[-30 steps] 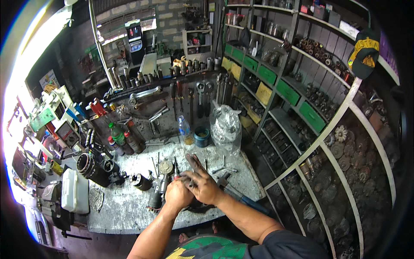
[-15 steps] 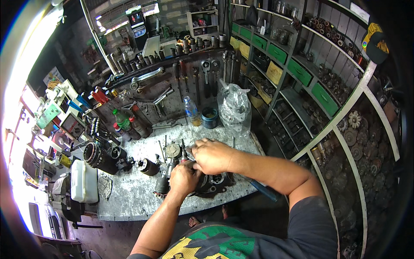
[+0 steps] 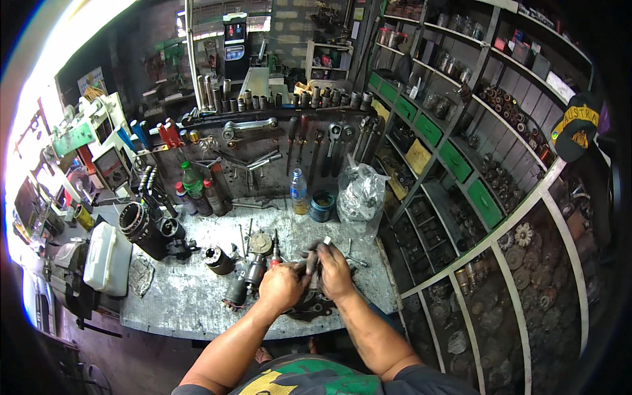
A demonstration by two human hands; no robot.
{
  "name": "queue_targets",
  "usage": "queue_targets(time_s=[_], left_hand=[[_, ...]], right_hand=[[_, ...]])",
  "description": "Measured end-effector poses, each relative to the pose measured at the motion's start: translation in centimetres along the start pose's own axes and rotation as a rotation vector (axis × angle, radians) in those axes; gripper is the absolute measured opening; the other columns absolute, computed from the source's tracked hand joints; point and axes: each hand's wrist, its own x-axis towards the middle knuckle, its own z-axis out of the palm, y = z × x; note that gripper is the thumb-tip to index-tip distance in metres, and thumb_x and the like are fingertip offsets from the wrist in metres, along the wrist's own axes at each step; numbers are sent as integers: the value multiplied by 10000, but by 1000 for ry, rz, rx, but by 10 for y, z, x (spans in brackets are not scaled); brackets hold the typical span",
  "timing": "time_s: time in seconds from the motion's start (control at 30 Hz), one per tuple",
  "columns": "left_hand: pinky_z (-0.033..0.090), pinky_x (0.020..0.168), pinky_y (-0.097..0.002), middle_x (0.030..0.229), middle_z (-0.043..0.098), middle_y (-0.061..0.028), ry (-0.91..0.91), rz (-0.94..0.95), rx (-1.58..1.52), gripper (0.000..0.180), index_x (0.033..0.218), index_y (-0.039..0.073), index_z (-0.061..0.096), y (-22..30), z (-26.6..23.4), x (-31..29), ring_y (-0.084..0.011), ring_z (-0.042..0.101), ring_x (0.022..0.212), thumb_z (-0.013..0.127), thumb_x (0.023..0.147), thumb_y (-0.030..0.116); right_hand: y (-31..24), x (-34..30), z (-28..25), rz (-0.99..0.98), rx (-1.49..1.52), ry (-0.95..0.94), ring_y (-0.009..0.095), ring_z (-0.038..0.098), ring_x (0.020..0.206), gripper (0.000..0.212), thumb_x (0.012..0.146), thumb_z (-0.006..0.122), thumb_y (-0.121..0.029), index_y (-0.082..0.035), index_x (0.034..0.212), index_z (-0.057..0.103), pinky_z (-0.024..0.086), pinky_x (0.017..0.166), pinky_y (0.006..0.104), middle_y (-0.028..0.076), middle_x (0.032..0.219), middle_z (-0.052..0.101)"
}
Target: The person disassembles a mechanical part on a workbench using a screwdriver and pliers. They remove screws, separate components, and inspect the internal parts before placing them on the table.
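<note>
Over the front middle of the metal bench [image 3: 187,299], my two hands are close together. My right hand [image 3: 336,271] is closed round a small part with a pale, shiny end [image 3: 327,241] poking out above the fingers; its kind does not show. My left hand [image 3: 282,287] has its fingers curled toward the right one, their grip hidden. Below both hands is a dark metal housing [image 3: 317,308], partly covered. Just left of my left hand lies a motor-like unit [image 3: 255,268] with a round grey end. A red-handled tool [image 3: 275,255] is beside it.
A hollow dark cylinder [image 3: 217,259] and a larger ribbed one [image 3: 141,230] stand to the left, near a white case [image 3: 108,260]. Toward the back are a clear bottle [image 3: 299,191], a blue can [image 3: 322,207] and a plastic-wrapped part [image 3: 361,197]. Shelves with green drawers [image 3: 454,161] line the right.
My right hand has turned upright and drawn back from across the motor-like unit, now showing a pale-ended part. My left hand stays close by. The view has shifted.
</note>
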Motion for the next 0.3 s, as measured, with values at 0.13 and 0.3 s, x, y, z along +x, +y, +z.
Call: queue_targets(time_s=[0.13, 0.3], left_hand=[[627, 813, -535, 978, 804, -200, 10, 0, 62, 363, 1055, 97, 820, -5, 2, 0, -424, 786, 901, 756, 977, 445], [614, 907, -506, 1046, 800, -235, 62, 58, -31, 493, 1100, 64, 828, -5, 4, 0, -416, 779, 1020, 782, 955, 533]], right_hand=[[-30, 33, 20, 162, -928, -61, 283, 738, 1051, 402, 1106, 679, -324, 9, 1329, 649, 589, 961, 426, 145, 1115, 765], [-107, 41, 42, 218, -1814, -825, 389, 722, 1249, 790, 909, 847, -484, -31, 1514, 614, 563, 1073, 505, 246, 1338, 741]])
